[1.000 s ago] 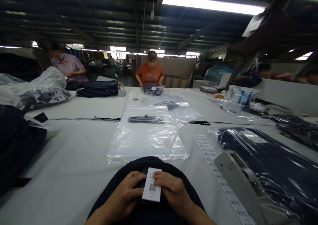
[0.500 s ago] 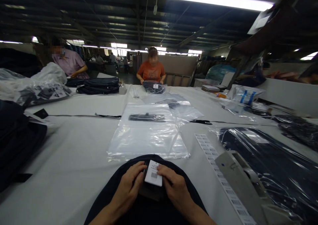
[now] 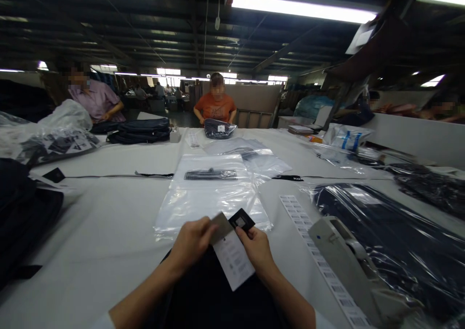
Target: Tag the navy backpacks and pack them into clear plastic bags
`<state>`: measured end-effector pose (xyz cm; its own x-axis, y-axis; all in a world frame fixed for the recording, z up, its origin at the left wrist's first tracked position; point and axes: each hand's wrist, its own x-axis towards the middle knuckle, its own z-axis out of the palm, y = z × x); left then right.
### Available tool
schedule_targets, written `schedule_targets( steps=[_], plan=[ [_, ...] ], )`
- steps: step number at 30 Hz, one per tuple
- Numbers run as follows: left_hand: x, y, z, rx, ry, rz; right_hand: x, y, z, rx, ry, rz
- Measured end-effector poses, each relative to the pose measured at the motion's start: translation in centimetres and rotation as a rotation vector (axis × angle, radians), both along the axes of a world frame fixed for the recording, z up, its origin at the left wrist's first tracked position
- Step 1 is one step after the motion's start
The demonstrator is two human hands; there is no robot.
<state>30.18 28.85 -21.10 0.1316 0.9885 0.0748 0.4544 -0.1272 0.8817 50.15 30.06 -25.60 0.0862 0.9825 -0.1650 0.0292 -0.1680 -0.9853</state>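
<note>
My left hand (image 3: 194,242) is closed on a grey-brown card tag (image 3: 221,227), pinched between thumb and fingers. Below that tag hangs a white printed tag (image 3: 234,261), tilted to the right. In my right hand (image 3: 257,249) a black tag (image 3: 242,220) with a small pale label is pinched, its edge next to the white one. Under both hands lies a dark navy bag (image 3: 214,300) at the near table edge, largely hidden by my arms and the tags. Just beyond the hands is a stack of clear plastic bags (image 3: 203,198).
A strip of barcode stickers (image 3: 308,242) and a grey tape dispenser (image 3: 341,251) lie at right, beside a plastic-wrapped dark bag (image 3: 392,232). Dark bags (image 3: 25,212) are piled at left. A co-worker in orange (image 3: 216,107) stands across the table (image 3: 109,208).
Both hands have lifted from the bag, raising and fanning out the tags. The white tag has swung lower; the black tag now shows in my right hand. The view has shifted slightly.
</note>
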Motion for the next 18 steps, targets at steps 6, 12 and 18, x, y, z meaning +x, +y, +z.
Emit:
schedule_targets(
  steps=[6, 12, 18],
  plan=[
    [-3.2, 2.1, -1.1, -0.582, -0.462, 0.217, 0.1, 0.9, -0.4, -0.197, 0.206, -0.143],
    [-3.7, -0.3, -3.3, -0.851, -0.688, 0.328, 0.4, 0.2, 0.1, -0.292, 0.400, -0.087],
    [-1.0, -4.5, -3.3, -0.979, -0.786, 0.264, 0.7, -1.6, 1.4, 0.234, -0.080, 0.218]
  ],
)
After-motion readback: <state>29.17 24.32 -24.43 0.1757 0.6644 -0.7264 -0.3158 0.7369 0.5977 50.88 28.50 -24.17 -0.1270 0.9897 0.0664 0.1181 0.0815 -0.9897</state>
